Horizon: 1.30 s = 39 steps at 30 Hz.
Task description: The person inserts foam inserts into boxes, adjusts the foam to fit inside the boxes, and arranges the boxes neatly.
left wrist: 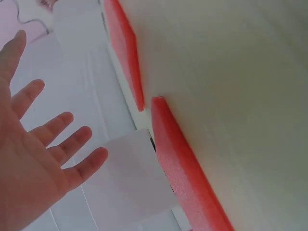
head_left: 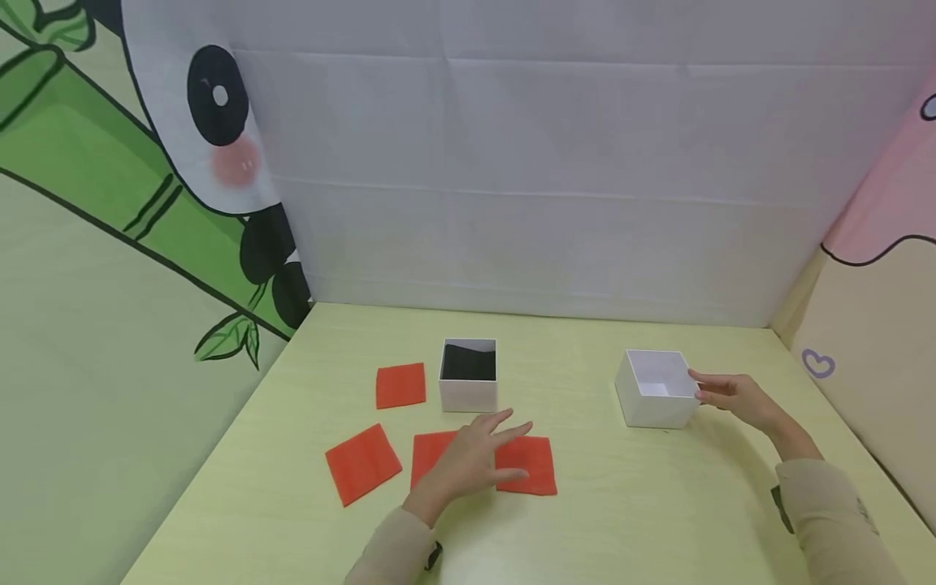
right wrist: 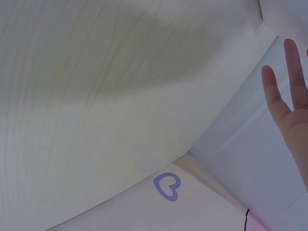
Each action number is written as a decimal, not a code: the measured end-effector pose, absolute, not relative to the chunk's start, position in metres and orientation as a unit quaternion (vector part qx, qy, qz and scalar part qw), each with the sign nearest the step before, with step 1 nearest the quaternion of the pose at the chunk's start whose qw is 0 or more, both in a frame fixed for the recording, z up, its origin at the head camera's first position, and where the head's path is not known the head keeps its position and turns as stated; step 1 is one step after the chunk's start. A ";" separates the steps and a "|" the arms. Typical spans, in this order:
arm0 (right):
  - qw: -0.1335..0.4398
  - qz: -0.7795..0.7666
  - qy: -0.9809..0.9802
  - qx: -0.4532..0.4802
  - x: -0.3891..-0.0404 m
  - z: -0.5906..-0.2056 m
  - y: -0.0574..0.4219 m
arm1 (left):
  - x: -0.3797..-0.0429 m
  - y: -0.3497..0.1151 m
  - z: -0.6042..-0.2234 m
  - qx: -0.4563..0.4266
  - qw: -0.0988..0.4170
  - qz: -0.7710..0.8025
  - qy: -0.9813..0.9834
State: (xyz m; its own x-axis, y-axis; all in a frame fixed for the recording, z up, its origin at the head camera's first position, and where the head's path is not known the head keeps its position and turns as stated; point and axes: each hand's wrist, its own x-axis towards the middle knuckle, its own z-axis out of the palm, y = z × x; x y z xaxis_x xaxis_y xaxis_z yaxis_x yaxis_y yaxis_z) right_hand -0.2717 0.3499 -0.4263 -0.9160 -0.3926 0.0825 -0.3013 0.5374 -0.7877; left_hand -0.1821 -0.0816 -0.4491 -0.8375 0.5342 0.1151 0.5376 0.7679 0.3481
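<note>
My left hand (head_left: 471, 459) hovers with fingers spread over two red fabric-like squares, one on the left (head_left: 431, 449) and one on the right (head_left: 534, 465), partly covering them. In the left wrist view the same hand (left wrist: 33, 159) holds nothing, and the red pieces look thick. Just beyond it stands an open white box (head_left: 468, 396) with something black (head_left: 470, 363) inside. My right hand (head_left: 738, 398) is at the right side of a second open white box (head_left: 654, 410), its extended fingertips right at the wall. No contents show in that box.
Two more red squares lie to the left, one farther back (head_left: 400, 385) and one tilted nearer the front (head_left: 363, 465). A pale wooden table (head_left: 600, 528) bears everything. A white cloth backdrop (head_left: 548, 179) hangs behind, with printed cartoon sheets at both sides.
</note>
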 end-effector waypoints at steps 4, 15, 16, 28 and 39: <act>0.051 -0.445 0.872 -0.196 -0.271 -0.427 0.350 | -0.183 -0.078 -0.452 -0.299 -0.030 -0.152 -0.942; 0.046 -0.438 0.875 -0.202 -0.271 -0.426 0.350 | -0.187 -0.071 -0.454 -0.317 -0.080 -0.105 -0.939; 0.045 -0.437 0.875 -0.203 -0.271 -0.426 0.350 | -0.187 -0.070 -0.455 -0.317 -0.084 -0.101 -0.939; 0.041 -0.430 0.880 -0.199 -0.271 -0.426 0.350 | -0.190 -0.062 -0.462 -0.298 -0.118 -0.056 -0.946; 0.050 -0.427 0.880 -0.204 -0.271 -0.424 0.348 | -0.188 -0.057 -0.457 -0.297 -0.108 -0.013 -0.949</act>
State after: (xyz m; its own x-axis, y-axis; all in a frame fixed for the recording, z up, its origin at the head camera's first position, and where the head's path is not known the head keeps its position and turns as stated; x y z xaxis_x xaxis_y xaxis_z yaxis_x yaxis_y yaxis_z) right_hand -0.2706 0.3481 -0.4240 -0.9120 -0.4009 0.0866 -0.3162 0.5530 -0.7709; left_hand -0.1882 -0.0566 -0.4568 -0.8008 0.5656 -0.1970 0.5598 0.8238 0.0892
